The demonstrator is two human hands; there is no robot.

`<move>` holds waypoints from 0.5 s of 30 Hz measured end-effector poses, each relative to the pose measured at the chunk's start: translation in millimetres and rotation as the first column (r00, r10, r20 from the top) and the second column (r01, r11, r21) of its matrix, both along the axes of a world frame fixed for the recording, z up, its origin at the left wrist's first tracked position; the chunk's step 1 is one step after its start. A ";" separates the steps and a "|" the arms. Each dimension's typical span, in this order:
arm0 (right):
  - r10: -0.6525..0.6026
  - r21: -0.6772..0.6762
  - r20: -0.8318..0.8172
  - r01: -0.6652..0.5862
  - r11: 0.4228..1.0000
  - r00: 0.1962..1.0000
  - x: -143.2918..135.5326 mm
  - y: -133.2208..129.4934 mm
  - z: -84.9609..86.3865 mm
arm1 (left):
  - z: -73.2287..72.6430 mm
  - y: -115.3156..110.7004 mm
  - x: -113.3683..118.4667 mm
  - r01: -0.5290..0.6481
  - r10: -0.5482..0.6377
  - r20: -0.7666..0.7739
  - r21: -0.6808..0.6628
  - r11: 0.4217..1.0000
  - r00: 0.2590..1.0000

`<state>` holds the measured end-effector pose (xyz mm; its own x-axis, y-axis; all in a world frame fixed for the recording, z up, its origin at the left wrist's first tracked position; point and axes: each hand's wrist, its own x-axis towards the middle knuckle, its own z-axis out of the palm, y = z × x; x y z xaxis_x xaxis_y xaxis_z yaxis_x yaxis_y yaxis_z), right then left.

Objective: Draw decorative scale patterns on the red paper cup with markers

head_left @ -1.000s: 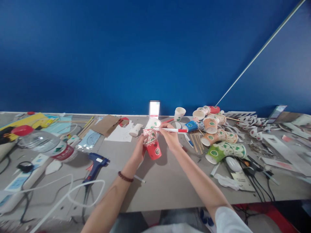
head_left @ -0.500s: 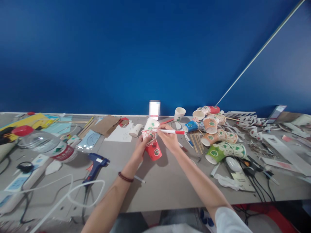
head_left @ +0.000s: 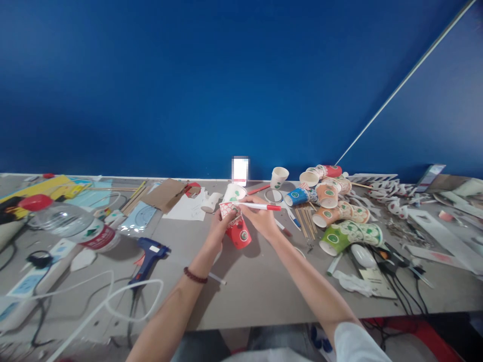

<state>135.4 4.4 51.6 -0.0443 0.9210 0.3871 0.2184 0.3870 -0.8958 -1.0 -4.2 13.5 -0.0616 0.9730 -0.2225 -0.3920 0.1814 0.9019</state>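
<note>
My left hand (head_left: 220, 226) is closed round a joined stack of paper cups (head_left: 239, 235), red and patterned at the lower end. At its upper end a white cup (head_left: 233, 192) with green marks shows, tilted away from me. In my right hand (head_left: 260, 215) is a white marker with a red end (head_left: 267, 206), held pinched like a pen. The marker's tip meets or hovers close by the white cup's side; I cannot tell whether it touches. A red-brown bead bracelet (head_left: 195, 275) circles my left wrist.
Joined paper cups (head_left: 334, 239) lie at the right, near several wooden sticks (head_left: 307, 223). One white cup (head_left: 279, 177) stands at the back beside a phone (head_left: 239, 171). To the left are a blue glue gun (head_left: 148, 261), a plastic bottle (head_left: 71, 223) and a power strip (head_left: 41, 281).
The marker's red end has shifted slightly left and down with my right hand. My left hand and the cups have barely moved.
</note>
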 end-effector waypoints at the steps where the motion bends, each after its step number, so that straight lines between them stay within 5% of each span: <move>1: -0.002 0.002 0.004 0.002 1.000 1.000 -0.2 0.0 -0.4 | -0.2 0.2 -0.1 0.001 -0.001 -0.009 -0.002 1.000 1.000; 15: -0.025 -0.012 0.008 0.025 1.000 1.000 -0.9 -0.9 0.3 | 1.4 -1.4 0.4 -0.009 0.009 0.024 -0.010 1.000 1.000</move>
